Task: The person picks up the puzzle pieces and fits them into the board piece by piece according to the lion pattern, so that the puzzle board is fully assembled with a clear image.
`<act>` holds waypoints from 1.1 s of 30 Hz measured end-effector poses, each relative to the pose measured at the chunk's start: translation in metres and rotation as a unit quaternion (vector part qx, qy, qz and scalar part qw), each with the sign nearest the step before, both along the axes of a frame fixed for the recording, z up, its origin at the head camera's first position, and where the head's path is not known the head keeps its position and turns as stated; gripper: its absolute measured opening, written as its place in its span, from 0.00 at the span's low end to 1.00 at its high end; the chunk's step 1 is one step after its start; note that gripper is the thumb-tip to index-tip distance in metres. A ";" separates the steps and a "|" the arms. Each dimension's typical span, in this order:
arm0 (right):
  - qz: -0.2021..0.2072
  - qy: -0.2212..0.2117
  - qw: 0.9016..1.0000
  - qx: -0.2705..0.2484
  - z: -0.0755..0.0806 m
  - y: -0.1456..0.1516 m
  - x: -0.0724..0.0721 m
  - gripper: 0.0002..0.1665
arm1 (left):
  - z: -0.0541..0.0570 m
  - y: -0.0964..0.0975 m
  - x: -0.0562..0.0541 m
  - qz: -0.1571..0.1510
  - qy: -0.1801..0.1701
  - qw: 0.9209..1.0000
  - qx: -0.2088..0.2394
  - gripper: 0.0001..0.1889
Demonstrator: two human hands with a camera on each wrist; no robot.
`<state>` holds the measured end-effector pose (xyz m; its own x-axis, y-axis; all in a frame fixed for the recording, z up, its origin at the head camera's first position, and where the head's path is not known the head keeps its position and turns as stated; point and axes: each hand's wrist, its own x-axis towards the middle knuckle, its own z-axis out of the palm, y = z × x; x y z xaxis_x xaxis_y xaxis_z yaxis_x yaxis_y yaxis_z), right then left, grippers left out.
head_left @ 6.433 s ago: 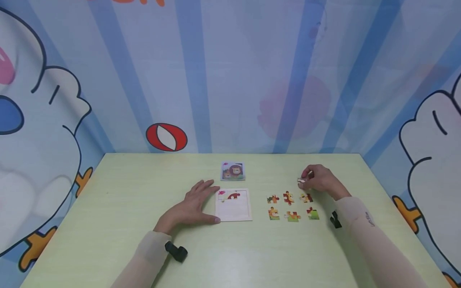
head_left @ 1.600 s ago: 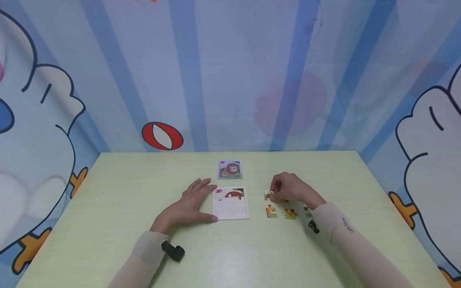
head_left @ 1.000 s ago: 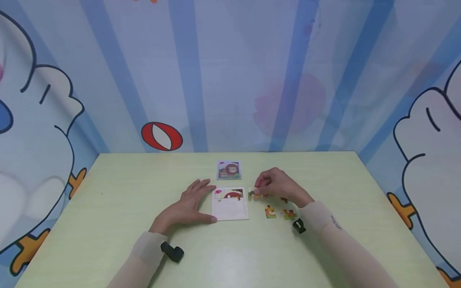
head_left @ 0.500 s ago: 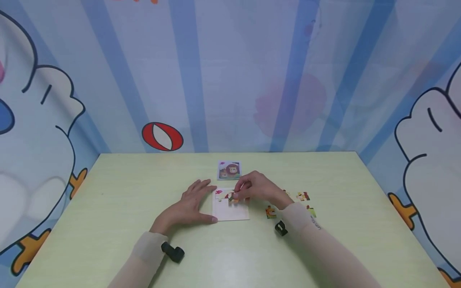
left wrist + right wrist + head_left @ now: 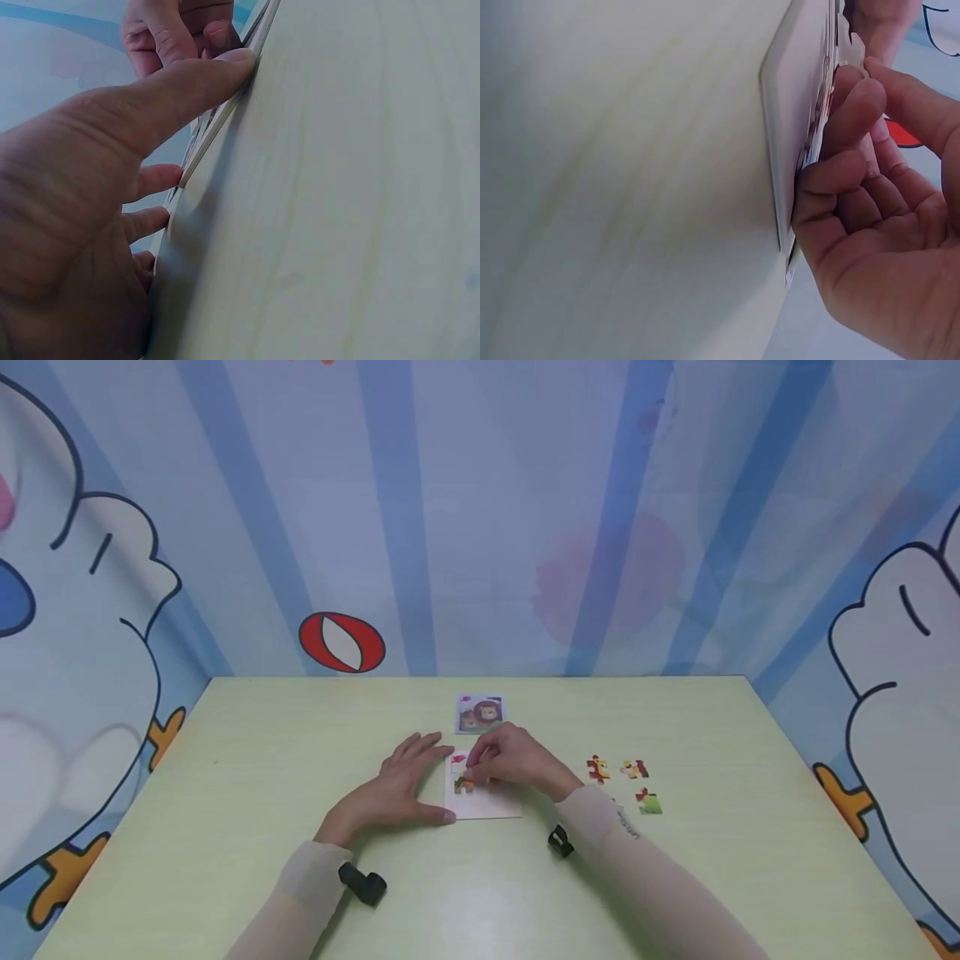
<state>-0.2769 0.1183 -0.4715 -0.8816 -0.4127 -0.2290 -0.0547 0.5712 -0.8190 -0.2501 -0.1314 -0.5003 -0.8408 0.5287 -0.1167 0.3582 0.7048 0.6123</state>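
Observation:
In the head view my left hand [image 5: 393, 793] lies along the left side of a white puzzle tray [image 5: 487, 808], fingers spread and thumb at the near corner. The left wrist view shows its thumb [image 5: 225, 69] against the tray edge. Over the tray's left part, my right hand [image 5: 517, 758] pinches a jigsaw piece [image 5: 463, 784] between thumb and index finger. That piece [image 5: 850, 49] stands out from the tray surface in the right wrist view, its other fingers curled beside the tray [image 5: 789, 105]. The right hand covers much of the tray's top row.
Loose jigsaw pieces, among them a red-orange one [image 5: 597, 768], a brown-yellow one [image 5: 634, 768] and a green one [image 5: 648, 802], lie right of the tray. The right sleeve [image 5: 600, 818] hides others. A lion picture card [image 5: 478, 715] sits behind the tray on the table [image 5: 300, 718].
My right hand first set a piece in the tray's top row, then picked another from the loose group and carried it left over the tray. The left hand stayed at the tray.

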 end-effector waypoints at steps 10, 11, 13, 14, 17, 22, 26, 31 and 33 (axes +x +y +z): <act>-0.026 -0.002 0.999 0.019 -0.001 -0.010 0.002 0.05 | 0.002 0.000 0.000 -0.003 -0.001 1.000 -0.001 0.53; -0.025 0.001 0.999 0.020 -0.001 -0.010 0.002 0.05 | 0.002 0.000 0.000 -0.004 0.001 1.000 -0.001 0.53; -0.027 0.008 0.999 0.025 0.000 -0.011 0.003 0.05 | 0.002 0.000 0.000 -0.004 -0.002 1.000 0.000 0.53; -0.027 0.013 0.999 0.030 0.000 -0.012 0.003 0.05 | 0.002 0.000 0.000 -0.004 -0.003 1.000 0.001 0.53; -0.027 0.023 0.998 0.046 0.000 -0.014 0.003 0.04 | 0.003 0.000 0.000 -0.003 -0.004 1.000 0.003 0.53; -0.028 0.031 0.997 0.065 0.001 -0.015 0.004 0.04 | 0.003 0.001 0.000 0.000 -0.008 1.000 0.003 0.53; -0.030 0.036 0.995 0.083 0.001 -0.016 0.004 0.06 | 0.002 0.001 0.000 0.002 -0.009 1.000 0.003 0.53; -0.025 0.047 0.994 0.097 0.001 -0.018 0.003 0.08 | 0.003 0.001 0.001 0.001 -0.006 1.000 0.006 0.53; -0.025 0.048 0.994 0.099 0.001 -0.019 0.002 0.08 | 0.003 0.001 0.001 0.000 -0.005 1.000 0.007 0.53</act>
<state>-0.2745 0.0995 -0.4707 -0.9213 -0.3241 -0.2147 -0.0955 0.7239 -0.6832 -0.2493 -0.1304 -0.4976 -0.8393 0.5308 -0.1175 0.3526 0.6961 0.6255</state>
